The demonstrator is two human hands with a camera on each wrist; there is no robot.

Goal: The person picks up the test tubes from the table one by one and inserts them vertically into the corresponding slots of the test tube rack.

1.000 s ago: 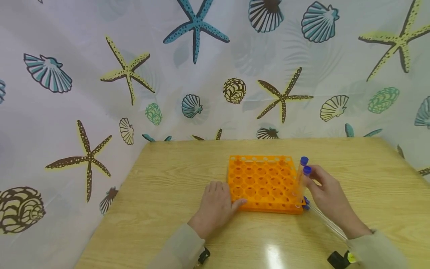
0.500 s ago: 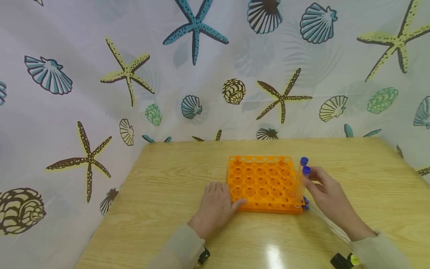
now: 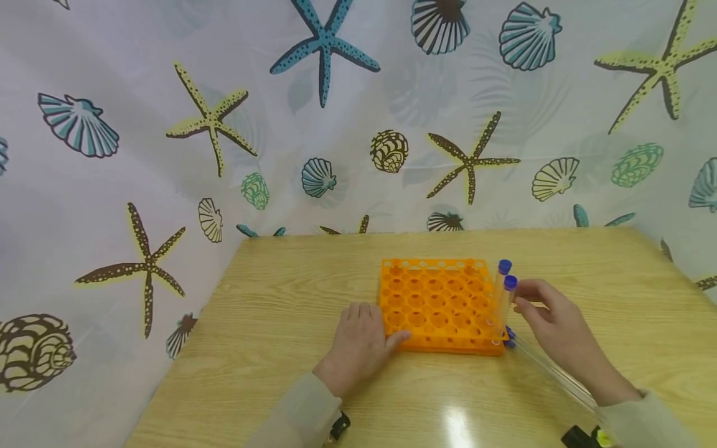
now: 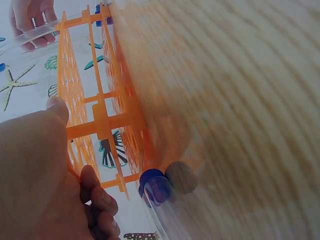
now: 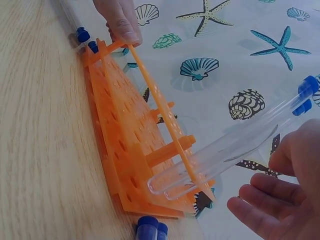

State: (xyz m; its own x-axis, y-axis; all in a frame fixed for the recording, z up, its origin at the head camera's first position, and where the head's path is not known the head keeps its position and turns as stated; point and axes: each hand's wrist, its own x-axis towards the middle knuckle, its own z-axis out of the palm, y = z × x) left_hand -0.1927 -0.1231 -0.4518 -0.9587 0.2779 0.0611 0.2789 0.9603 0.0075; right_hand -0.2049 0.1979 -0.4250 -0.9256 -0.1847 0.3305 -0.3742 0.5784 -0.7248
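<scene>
While the orange rack (image 3: 448, 345) lies crosswise, two tubes (image 3: 503, 313) stand, caps (image 3: 510, 282) up

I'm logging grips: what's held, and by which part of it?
The left hand grips the orange rack by its left end; the right hand, beside two tubes, appears to hold nothing.

No lettering, label, brand, number or sign can be read in any view.

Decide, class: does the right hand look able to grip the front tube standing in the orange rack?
Probably yes: the right hand holds nothing and sits close beside the front tube, with nothing visible between them.
</scene>
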